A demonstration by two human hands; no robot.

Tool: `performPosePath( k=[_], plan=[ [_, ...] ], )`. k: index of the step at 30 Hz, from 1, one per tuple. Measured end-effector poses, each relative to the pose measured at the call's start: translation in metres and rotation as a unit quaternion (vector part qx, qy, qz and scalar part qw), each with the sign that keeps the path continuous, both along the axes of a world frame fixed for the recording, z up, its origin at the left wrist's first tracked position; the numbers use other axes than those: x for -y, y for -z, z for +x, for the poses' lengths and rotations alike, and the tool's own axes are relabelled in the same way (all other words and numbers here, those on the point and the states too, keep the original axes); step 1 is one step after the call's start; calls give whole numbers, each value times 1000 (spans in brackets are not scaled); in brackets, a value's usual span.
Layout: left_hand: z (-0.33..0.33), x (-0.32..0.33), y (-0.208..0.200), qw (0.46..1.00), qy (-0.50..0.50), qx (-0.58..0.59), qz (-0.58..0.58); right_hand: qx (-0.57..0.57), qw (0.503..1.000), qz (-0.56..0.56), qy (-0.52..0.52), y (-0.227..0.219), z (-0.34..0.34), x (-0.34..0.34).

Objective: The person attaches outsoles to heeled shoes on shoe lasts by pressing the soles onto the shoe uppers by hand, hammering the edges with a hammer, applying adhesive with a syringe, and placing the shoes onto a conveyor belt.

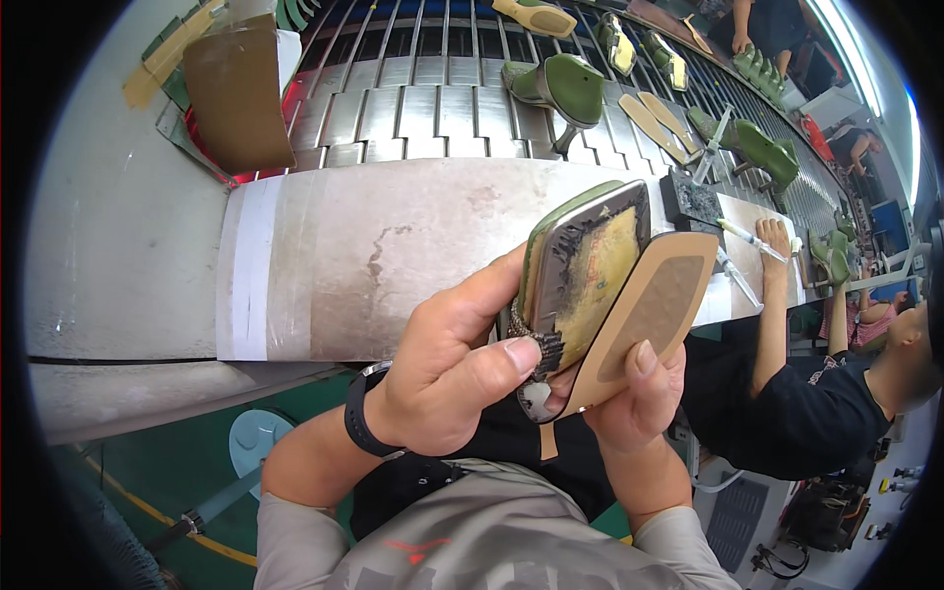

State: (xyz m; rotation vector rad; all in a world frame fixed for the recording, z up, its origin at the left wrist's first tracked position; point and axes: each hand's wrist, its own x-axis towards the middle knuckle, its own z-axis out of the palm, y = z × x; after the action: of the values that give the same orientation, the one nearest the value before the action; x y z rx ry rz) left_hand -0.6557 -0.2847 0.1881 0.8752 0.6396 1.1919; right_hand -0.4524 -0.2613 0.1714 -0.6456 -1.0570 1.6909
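Note:
My left hand (pixel 447 369) is wrapped round a green shoe (pixel 590 265), held with its underside turned up. That underside has a dark, frayed border round a yellowish middle. My thumb presses on the gathered dark edge near the strap. In my right hand (pixel 639 398) is a tan shoe sole (pixel 629 324), with the thumb on its face and the other fingers mostly hidden behind it. The sole slants alongside the shoe's right edge, its narrow tail pointing down toward me. Whether the two touch along their length is hard to make out.
Beyond the pale worktable (pixel 423 246) runs a slatted metal conveyor (pixel 393 128) carrying a green heeled shoe (pixel 575 88) and loose tan soles (pixel 654 123). Syringes (pixel 742 280) lie by a dark block (pixel 688 197). A co-worker's arm (pixel 772 315) reaches in at right. A brown panel (pixel 236 98) stands at left.

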Motion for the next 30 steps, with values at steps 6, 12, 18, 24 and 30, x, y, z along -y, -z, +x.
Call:
performPosePath(
  k=[6, 12, 18, 24, 30],
  plan=[
    [0, -7, 16, 994, -27, -9, 103, -18, 1000, 9, -4, 0, -3, -2],
    [-14, -32, 37, 996, 0, -29, 82, -91, 994, -17, -62, 2, -17, -26],
    [-64, -14, 2, 900, -124, -359, 215, 43, 995, -84, 27, 12, -36, -59],
    [-85, 12, 32, 669, -52, -717, 190, 459, 827, 268, 182, 62, -54, -116],
    [-88, 11, 48, 675, -26, -708, 203, 445, 728, 512, -102, 13, -58, -94]
  ],
)
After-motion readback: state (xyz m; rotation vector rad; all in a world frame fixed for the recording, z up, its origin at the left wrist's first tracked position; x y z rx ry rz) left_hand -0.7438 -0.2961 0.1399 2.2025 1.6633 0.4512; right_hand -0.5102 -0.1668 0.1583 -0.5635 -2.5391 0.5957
